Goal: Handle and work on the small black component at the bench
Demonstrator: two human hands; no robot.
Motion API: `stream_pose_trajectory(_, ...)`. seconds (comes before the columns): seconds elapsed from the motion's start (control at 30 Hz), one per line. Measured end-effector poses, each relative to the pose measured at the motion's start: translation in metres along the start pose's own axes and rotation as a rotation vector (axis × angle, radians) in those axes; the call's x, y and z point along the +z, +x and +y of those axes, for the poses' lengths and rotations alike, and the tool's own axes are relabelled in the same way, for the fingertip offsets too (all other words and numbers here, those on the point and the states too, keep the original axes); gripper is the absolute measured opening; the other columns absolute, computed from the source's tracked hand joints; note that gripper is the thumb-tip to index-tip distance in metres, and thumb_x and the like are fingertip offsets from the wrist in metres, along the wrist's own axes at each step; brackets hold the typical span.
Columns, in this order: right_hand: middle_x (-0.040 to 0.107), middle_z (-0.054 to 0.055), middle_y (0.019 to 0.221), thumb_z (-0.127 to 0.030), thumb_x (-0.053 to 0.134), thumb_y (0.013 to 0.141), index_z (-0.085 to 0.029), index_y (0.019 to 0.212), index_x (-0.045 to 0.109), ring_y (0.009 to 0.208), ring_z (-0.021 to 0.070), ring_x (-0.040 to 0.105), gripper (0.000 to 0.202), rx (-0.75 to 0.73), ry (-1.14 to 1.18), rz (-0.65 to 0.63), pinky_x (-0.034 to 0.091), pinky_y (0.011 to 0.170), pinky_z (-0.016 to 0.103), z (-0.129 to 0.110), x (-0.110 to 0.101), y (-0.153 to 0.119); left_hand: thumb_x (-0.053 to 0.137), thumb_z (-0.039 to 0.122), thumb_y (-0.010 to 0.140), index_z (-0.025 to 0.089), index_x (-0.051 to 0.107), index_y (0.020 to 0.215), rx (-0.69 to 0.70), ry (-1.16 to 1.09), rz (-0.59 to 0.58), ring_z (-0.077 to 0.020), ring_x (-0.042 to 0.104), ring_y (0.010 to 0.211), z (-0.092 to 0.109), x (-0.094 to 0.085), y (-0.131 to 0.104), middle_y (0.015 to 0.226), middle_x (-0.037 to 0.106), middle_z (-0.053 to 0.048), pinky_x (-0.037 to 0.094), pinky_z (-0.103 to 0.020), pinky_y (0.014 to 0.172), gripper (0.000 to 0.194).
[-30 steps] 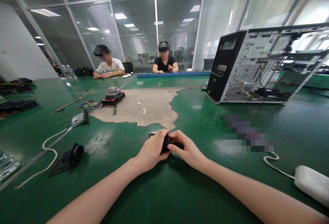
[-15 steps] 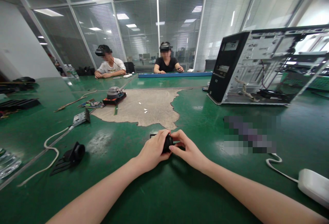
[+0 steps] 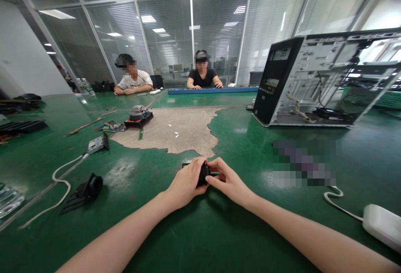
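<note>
A small black rounded part (image 3: pixel 204 174) is between my two hands at the middle of the green table; its exact kind is mostly hidden by my fingers. My left hand (image 3: pixel 187 182) wraps round it from the left and over the top. From the right, my right hand (image 3: pixel 230 184) reaches it with bent thumb and fingers, the tips touching its near side. A dark edge of the part shows beyond my left knuckles. To the left lies a black plastic piece with a round end (image 3: pixel 90 188), apart from both hands.
An open computer case (image 3: pixel 282 85) stands at the right. A heatsink with fan (image 3: pixel 138 116), a metal bracket (image 3: pixel 97 142) and a white cable (image 3: pixel 64 181) lie left. A white adapter (image 3: pixel 382 227) sits at the right edge. Two people sit across the table.
My hands keep nearly the same hold on the black part. The view shifts slightly. Across the table, the person in black has lowered a raised hand to the table.
</note>
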State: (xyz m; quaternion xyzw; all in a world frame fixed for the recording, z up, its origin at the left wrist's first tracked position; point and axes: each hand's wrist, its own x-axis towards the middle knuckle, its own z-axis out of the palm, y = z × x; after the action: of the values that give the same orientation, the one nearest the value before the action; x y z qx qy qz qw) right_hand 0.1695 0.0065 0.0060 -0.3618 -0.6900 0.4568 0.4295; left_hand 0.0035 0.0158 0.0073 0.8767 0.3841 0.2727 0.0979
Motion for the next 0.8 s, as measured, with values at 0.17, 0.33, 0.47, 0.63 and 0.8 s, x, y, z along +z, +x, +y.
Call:
stream_pose_trajectory(0.17,0.05,0.001,0.091,-0.026,0.052,0.078,-0.021,0.091,0.047,0.089,0.0144,0.054,0.015,-0.01,0.021,0.021,0.049,0.07,0.027,-0.0009,0.001,0.0,0.056,0.018,0.069,0.02,0.024,0.119,0.001,-0.001,0.013,-0.0228,0.048,0.102,0.0003,0.0005,-0.0002,0.118,0.041,-0.009,0.044,-0.039,0.082,0.06)
stream_pose_trajectory(0.33,0.052,0.004,0.094,-0.026,0.054,0.076,-0.02,0.096,0.046,0.086,0.0152,0.055,0.022,0.068,-0.003,0.047,0.049,0.071,0.03,-0.0001,0.0017,0.0025,0.057,0.019,0.069,0.02,0.025,0.119,-0.011,-0.004,0.003,-0.0229,0.048,0.101,-0.0001,0.001,-0.0003,0.118,0.041,-0.01,0.044,-0.039,0.081,0.059)
stream_pose_trajectory(0.47,0.053,0.003,0.095,-0.025,0.053,0.077,-0.021,0.096,0.047,0.089,0.015,0.054,0.021,0.036,-0.01,-0.001,0.049,0.072,0.029,-0.0004,0.0004,0.0011,0.057,0.019,0.068,0.021,0.024,0.12,-0.008,-0.01,0.008,-0.0232,0.048,0.102,-0.0008,0.0017,-0.0005,0.119,0.04,-0.01,0.044,-0.04,0.082,0.061)
stream_pose_trajectory(0.63,0.051,0.001,0.093,-0.024,0.054,0.077,-0.021,0.092,0.048,0.091,0.0146,0.053,0.017,-0.017,0.016,0.003,0.05,0.071,0.026,0.0,-0.0004,-0.0006,0.057,0.018,0.067,0.021,0.024,0.12,0.013,-0.01,0.026,-0.0235,0.047,0.104,-0.001,0.0019,-0.0006,0.117,0.041,-0.01,0.043,-0.04,0.082,0.062)
stream_pose_trajectory(0.8,0.052,0.002,0.094,-0.026,0.054,0.076,-0.021,0.093,0.046,0.091,0.0151,0.054,0.02,0.029,0.027,0.035,0.05,0.074,0.029,0.002,0.0008,0.002,0.056,0.019,0.069,0.022,0.025,0.119,0.008,-0.021,0.027,-0.0233,0.048,0.103,-0.0014,0.0025,0.0,0.118,0.041,-0.01,0.044,-0.04,0.081,0.059)
